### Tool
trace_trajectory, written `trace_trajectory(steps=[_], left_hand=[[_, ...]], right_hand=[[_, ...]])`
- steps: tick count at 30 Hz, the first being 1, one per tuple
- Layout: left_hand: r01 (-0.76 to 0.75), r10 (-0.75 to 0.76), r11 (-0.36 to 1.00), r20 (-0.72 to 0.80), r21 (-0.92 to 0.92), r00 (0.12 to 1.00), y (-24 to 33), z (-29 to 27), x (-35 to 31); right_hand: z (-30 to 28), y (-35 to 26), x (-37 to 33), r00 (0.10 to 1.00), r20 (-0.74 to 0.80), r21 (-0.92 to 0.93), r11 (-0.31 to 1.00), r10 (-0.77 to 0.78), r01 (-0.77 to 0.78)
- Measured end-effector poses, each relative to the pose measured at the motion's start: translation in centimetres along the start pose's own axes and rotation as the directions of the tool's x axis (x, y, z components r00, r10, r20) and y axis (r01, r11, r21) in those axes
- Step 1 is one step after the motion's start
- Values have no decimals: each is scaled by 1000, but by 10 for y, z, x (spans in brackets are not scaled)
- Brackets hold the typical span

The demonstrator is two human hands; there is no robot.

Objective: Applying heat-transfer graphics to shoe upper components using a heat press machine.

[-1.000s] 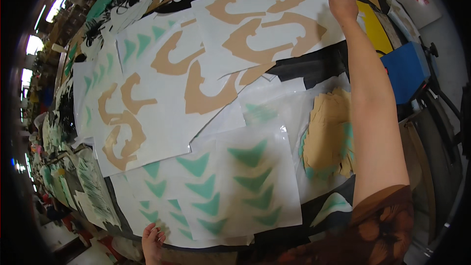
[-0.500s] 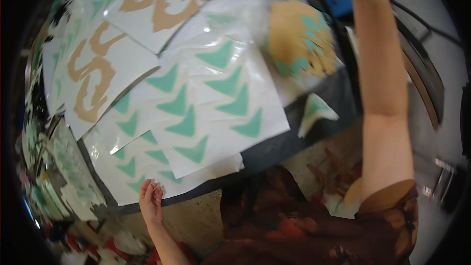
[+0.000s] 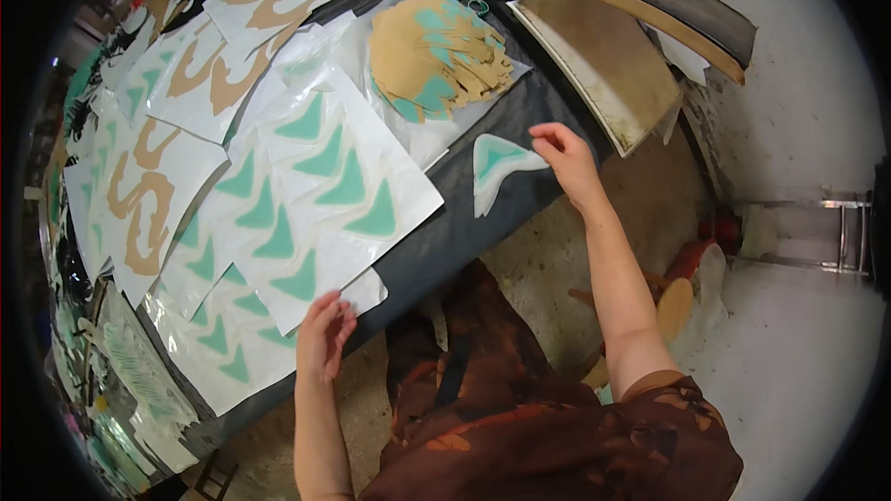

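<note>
1. The dark table (image 3: pixel 483 223) carries everything: overlapping white sheets, tan letter cutouts, a fan of loose pieces
2. The white sheet of green triangles (image 3: pixel 325 195) lies at the near edge; the left hand (image 3: pixel 323 334) rests on its lower corner with fingers loosely spread, closed on nothing
3. The pile of tan and green cutouts (image 3: pixel 438 57) sits further back, apart from both hands
4. The single green curved cutout (image 3: pixel 497 167) lies alone on bare dark cloth near the table's right edge; the right hand (image 3: pixel 568 156) pinches its upper right tip between thumb and fingertips
5. Judged by its look, this piece is thin, light and floppy film, likely to curl or crease; taking it by an edge or tip, as here, seems safest
6. Half a second ago the right arm stretched far up past the pile; it has now drawn back to the cutout, and the left hand has shifted slightly along the sheet's edge
</note>
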State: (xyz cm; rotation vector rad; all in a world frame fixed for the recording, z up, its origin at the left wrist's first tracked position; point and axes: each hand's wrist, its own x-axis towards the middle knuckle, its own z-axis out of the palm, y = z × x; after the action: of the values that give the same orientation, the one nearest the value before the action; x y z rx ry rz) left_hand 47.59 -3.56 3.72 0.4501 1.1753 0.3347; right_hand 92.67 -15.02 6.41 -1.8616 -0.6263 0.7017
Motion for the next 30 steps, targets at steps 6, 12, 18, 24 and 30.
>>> trace_trajectory(steps=[6,12,18,24,30], left_hand=[[-208,184,963,149,172,972,81,151,84],[-420,446,829,16,369,895,131,243,179],[-521,709,547,-30,655,705,137,280,256],[-451,742,533,-141,716,655,141,289,272],[-420,790,455,-138,786,597,142,297,266]], right_hand=[[38,-34,110,930,220,-111,940,-294,324],[89,-36,151,904,412,279,960,-112,-9],[94,-4,159,843,538,317,920,27,-231],[84,25,142,779,617,290,886,115,-361],[79,41,139,733,676,316,869,76,-382]])
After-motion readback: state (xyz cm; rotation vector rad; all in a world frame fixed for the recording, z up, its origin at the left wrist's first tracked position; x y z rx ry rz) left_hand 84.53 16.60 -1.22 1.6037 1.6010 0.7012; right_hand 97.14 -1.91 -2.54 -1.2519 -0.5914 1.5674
